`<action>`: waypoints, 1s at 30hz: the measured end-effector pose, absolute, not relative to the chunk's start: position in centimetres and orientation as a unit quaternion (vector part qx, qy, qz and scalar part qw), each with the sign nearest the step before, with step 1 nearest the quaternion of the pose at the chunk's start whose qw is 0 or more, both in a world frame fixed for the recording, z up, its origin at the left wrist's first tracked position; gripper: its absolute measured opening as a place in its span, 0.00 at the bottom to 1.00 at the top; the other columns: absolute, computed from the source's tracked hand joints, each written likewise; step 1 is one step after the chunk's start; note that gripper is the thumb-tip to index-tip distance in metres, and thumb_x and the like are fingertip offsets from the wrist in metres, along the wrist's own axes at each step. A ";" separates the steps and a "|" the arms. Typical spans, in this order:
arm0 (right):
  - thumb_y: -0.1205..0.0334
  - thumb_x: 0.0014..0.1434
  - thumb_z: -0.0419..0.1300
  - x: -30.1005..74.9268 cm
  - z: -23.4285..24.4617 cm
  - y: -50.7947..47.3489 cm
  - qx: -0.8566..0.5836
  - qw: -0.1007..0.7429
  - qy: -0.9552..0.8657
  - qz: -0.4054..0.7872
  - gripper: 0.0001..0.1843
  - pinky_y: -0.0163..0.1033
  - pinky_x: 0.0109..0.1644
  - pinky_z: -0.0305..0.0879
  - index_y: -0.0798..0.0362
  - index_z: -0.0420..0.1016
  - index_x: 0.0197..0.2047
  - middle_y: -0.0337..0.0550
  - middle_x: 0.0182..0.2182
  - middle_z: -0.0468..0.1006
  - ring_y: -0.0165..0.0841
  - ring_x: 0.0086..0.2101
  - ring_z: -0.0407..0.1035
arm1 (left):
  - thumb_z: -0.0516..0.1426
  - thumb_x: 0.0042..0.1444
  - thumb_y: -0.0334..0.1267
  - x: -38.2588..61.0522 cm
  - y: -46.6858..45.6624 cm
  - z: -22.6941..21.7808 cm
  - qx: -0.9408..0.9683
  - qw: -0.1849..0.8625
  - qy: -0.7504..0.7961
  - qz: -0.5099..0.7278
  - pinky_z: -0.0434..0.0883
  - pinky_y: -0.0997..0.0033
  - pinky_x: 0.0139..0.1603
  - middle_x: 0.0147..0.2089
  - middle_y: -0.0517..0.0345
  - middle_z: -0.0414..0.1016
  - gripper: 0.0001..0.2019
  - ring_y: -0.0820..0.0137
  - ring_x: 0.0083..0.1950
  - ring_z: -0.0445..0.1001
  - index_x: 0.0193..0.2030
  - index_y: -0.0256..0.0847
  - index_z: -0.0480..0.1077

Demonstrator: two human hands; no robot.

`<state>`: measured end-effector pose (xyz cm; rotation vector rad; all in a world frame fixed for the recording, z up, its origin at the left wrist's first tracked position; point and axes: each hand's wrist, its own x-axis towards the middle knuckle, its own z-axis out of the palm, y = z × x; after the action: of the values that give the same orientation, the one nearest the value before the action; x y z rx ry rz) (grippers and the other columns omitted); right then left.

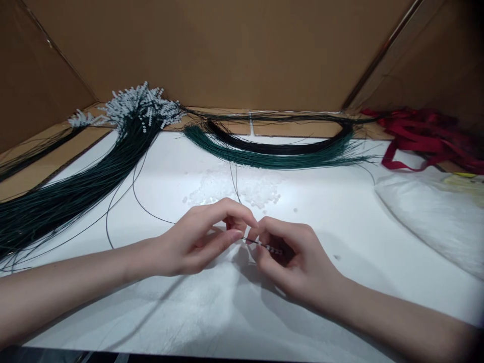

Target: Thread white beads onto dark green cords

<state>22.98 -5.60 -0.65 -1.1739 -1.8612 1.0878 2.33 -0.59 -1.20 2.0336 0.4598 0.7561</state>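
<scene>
My left hand (212,234) is closed in a pinch on a thin dark wire (248,240), thumb and fingertips near its exposed stretch. Right beside it, my right hand (293,254) pinches the same wire where small white beads (273,249) are strung in a row. Part of the beaded end is tucked under the curled fingers. Both hands hover just above the white tabletop, fingertips nearly touching. Behind them lies a scattered pile of loose whitish beads (242,186).
A thick bundle of bead-tipped green wires (109,164) lies at left. Bare green wires (264,159) and black wires (280,147) curve along the back. Red ribbon (419,138) and a clear plastic bag (434,217) are at right. Cardboard walls (227,50) enclose the white table (189,312).
</scene>
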 end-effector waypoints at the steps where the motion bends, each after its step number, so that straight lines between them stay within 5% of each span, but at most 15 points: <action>1: 0.75 0.51 0.54 23.0 -0.7 -5.6 -0.451 0.333 -0.714 0.419 0.08 0.30 0.23 0.52 0.54 0.67 0.31 0.30 0.19 0.59 0.23 0.20 0.52 | 0.53 0.62 0.24 2.3 -0.6 -1.2 0.819 0.448 0.188 0.307 0.71 0.70 0.41 0.43 0.53 0.70 0.15 0.70 0.42 0.71 0.54 0.43 0.63; 12: 0.76 0.51 0.55 23.2 -0.7 -5.7 -0.436 0.339 -0.719 0.422 0.07 0.28 0.23 0.52 0.55 0.66 0.29 0.30 0.19 0.60 0.21 0.20 0.53 | 0.51 0.64 0.27 2.2 -0.6 -0.6 0.821 0.442 0.199 0.302 0.70 0.73 0.35 0.41 0.53 0.70 0.11 0.71 0.39 0.71 0.51 0.41 0.65; 18: 0.75 0.53 0.55 23.1 -0.4 -5.6 -0.438 0.328 -0.719 0.428 0.08 0.28 0.23 0.53 0.54 0.64 0.25 0.31 0.19 0.62 0.22 0.21 0.55 | 0.53 0.64 0.30 2.3 0.7 0.0 0.854 0.267 0.287 0.341 0.67 0.68 0.45 0.42 0.53 0.72 0.06 0.68 0.43 0.70 0.46 0.39 0.69; 23: 0.73 0.54 0.57 23.1 -0.6 -5.7 -0.441 0.329 -0.724 0.415 0.07 0.29 0.23 0.52 0.55 0.66 0.26 0.32 0.20 0.61 0.22 0.21 0.55 | 0.55 0.62 0.37 1.8 2.8 -0.4 0.878 0.086 0.396 0.254 0.61 0.56 0.54 0.47 0.51 0.71 0.07 0.60 0.50 0.66 0.45 0.41 0.71; 30: 0.66 0.57 0.60 23.1 -0.6 -5.6 -0.443 0.330 -0.718 0.424 0.09 0.29 0.23 0.50 0.55 0.65 0.26 0.31 0.20 0.59 0.21 0.20 0.53 | 0.56 0.63 0.41 1.6 3.3 -1.1 0.878 0.073 0.419 0.220 0.56 0.58 0.48 0.44 0.54 0.71 0.07 0.61 0.47 0.65 0.40 0.42 0.72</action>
<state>23.13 -5.60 -0.64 -1.1583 -1.8769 1.1088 1.56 3.33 -1.05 2.6372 1.2593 0.6596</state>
